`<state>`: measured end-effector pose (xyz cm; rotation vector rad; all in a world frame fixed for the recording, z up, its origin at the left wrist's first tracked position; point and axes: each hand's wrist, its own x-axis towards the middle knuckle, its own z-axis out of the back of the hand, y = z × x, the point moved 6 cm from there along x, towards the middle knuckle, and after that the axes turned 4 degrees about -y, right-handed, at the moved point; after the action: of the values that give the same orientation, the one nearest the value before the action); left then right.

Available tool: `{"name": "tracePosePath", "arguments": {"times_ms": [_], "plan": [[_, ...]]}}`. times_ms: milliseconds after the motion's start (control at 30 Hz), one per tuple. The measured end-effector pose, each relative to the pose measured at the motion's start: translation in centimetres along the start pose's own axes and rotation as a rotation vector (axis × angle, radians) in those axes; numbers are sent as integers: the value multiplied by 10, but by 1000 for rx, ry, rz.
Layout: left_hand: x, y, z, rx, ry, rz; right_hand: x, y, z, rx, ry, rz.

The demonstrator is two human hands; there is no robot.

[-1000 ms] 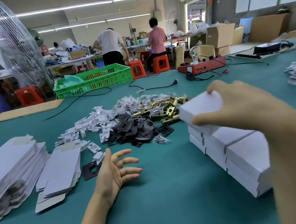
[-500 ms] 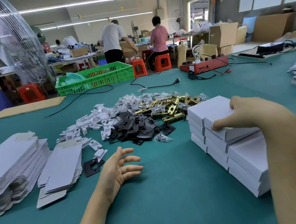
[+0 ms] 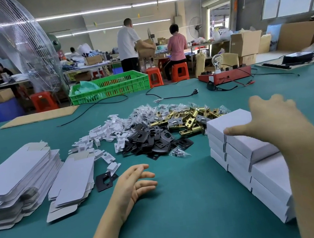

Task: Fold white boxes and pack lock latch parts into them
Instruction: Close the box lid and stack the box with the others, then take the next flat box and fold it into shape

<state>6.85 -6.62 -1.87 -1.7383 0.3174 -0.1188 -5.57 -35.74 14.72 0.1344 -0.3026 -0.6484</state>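
Fingers of the right hand (image 3: 271, 117) are spread and nearly straight, the grip apart and clamped on nothing; the thumb reaches across the top of the folded white boxes (image 3: 241, 147), though whether it presses the lid or hovers just above it cannot be told. Those boxes are stacked in stepped rows directly under and below this hand, running toward the near right edge of the worktop (image 3: 183, 205). Just left of the stack's far corner lies the heap of brass latch bodies (image 3: 188, 120), and touching it on its left the pile of black plates (image 3: 151, 139), with a small bag of screws (image 3: 178, 153) at its near edge. Behind these sit clear bagged parts (image 3: 147, 112), and further left a scatter of white card inserts (image 3: 102, 134). The left hand (image 3: 132, 184) rests well apart from the right, low on the green worktop, its grip also apart, fingers loosely extended and holding nothing. Just beside its fingertips, to the left, lies a single black plate (image 3: 104, 180). Beyond that are two stacks of flat unfolded box blanks (image 3: 20, 176), the nearer one thin, the farther one tall. Far across the worktop stand a green crate (image 3: 107, 85) and a red device with a bulb (image 3: 224, 74).
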Motion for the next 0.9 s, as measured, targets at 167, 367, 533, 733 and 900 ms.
{"name": "tracePosePath", "arguments": {"times_ms": [167, 367, 533, 733, 900], "plan": [[-6, -7, 4, 5, -111, -88, -26, 90, -29, 350, -126, 402], [-32, -37, 54, 644, -790, -399, -44, 135, -152, 432, 197, 528], [-33, -42, 91, 1182, -1045, -221, -48, 128, -186, 478, 144, 546], [-24, -21, 114, 1422, -922, 141, -45, 129, -190, 513, 121, 547], [-27, -22, 112, 1406, -950, 19, -42, 124, -190, 599, 140, 468]]}}
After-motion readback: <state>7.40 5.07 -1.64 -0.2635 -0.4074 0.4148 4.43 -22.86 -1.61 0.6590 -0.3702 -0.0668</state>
